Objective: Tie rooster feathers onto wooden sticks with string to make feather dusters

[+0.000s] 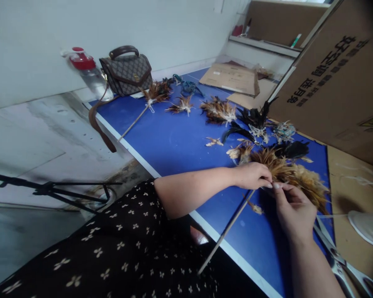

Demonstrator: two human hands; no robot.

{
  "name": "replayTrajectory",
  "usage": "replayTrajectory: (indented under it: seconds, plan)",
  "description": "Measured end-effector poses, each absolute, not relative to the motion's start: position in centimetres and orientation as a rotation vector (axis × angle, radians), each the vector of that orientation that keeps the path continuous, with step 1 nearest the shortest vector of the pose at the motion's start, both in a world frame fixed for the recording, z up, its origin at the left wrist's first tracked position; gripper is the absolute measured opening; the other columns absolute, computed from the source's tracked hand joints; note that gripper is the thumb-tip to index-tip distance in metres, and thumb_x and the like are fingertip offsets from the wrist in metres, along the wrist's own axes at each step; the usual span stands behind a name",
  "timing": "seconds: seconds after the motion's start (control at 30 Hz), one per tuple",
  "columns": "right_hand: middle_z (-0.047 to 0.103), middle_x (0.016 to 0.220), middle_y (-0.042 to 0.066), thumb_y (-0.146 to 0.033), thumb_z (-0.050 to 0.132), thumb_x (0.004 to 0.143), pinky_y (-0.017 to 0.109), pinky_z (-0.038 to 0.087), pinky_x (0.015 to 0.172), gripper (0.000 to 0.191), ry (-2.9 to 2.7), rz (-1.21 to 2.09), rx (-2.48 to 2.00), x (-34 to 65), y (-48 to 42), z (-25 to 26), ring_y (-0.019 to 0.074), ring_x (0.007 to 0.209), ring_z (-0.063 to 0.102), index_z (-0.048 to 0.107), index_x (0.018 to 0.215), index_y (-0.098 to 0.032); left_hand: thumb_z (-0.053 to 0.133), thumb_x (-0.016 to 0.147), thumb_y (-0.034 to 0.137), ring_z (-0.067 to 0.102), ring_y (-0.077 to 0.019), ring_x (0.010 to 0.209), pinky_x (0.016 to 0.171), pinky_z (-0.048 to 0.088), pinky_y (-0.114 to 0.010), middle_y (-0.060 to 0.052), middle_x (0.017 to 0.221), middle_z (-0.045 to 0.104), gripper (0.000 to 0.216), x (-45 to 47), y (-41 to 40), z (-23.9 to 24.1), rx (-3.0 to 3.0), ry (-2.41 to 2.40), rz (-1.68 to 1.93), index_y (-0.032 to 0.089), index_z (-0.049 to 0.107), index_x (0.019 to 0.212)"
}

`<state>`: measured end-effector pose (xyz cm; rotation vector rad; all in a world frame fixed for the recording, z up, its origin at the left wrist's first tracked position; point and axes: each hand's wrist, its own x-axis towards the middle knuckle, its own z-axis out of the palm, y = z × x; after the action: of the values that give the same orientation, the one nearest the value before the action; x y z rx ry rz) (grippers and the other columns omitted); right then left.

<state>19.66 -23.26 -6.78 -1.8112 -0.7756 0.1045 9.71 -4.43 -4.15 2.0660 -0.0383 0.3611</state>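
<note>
My left hand [251,176] is closed around the base of a brown feather duster head [295,176], where the feathers meet a thin wooden stick [226,229]. My right hand [294,209] pinches the same spot from below, fingertips touching the left hand's. The stick slants down past the blue table's [170,140] near edge. Several loose feather bundles [219,111] lie beyond, brown and black.
A patterned handbag [126,71] and a red-capped water bottle [88,72] stand at the table's far left corner. A second stick with feathers [143,111] lies near them. A big cardboard box [332,74] rises at right; scissors [342,260] lie at lower right. A tripod [49,190] stands left.
</note>
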Motion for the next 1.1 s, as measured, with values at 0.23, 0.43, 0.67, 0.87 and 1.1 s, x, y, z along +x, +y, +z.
replayTrajectory:
  seconds: [0.23, 0.43, 0.67, 0.87, 1.1]
  plan:
    - [0.082, 0.116, 0.010, -0.058, 0.088, 0.086, 0.050, 0.062, 0.107, 0.050, -0.900, 0.119, -1.708, 19.5, -23.5, -6.3, 0.0280, 0.105, 0.079, 0.079, 0.121, -0.024, 0.086, 0.089, 0.028, 0.062, -0.0100, 0.081, 0.082, 0.047, -0.024, -0.001, 0.087, 0.073, 0.018, 9.5, -4.0, -4.8, 1.717, 0.033, 0.253, 0.012, 0.078, 0.093]
    - [0.082, 0.102, 0.008, -0.057, 0.090, 0.084, 0.041, 0.067, 0.092, 0.042, -0.886, 0.149, -1.717, 19.4, -23.3, -6.0, 0.0237, 0.090, 0.078, 0.082, 0.107, -0.023, 0.081, 0.095, 0.035, 0.048, -0.0046, 0.054, 0.055, 0.040, -0.022, 0.005, 0.067, 0.060, 0.025, 9.3, -4.7, -4.8, 1.465, 0.110, 0.067, 0.012, 0.072, 0.095]
    - [0.080, 0.094, 0.005, -0.057, 0.090, 0.085, 0.034, 0.063, 0.078, 0.040, -0.894, 0.179, -1.722, 19.5, -23.6, -6.0, 0.0205, 0.080, 0.074, 0.081, 0.103, -0.023, 0.083, 0.092, 0.023, 0.057, -0.0040, 0.056, 0.053, 0.048, -0.019, 0.002, 0.071, 0.066, 0.019, 8.8, -4.8, -3.6, 1.393, 0.150, 0.036, 0.010, 0.070, 0.088]
    - [0.077, 0.091, 0.006, -0.050, 0.077, 0.097, 0.037, 0.057, 0.072, 0.028, -1.092, -0.022, -1.791, 19.7, -23.4, -6.5, 0.0220, 0.075, 0.070, 0.074, 0.103, -0.023, 0.076, 0.098, 0.019, 0.058, -0.0028, 0.055, 0.053, 0.049, -0.017, 0.002, 0.072, 0.067, 0.013, 9.0, -4.8, -3.9, 1.437, 0.161, 0.035, 0.010, 0.070, 0.092]
    - [0.073, 0.098, 0.011, -0.026, 0.059, 0.098, 0.044, 0.058, 0.086, 0.007, -1.490, -0.480, -1.865, 20.1, -23.0, -6.0, 0.0289, 0.092, 0.071, 0.065, 0.101, -0.023, 0.076, 0.099, 0.027, 0.053, -0.0017, 0.050, 0.048, 0.043, -0.015, 0.005, 0.070, 0.064, 0.016, 8.6, -4.7, -3.7, 1.500, 0.226, -0.015, 0.014, 0.070, 0.092]
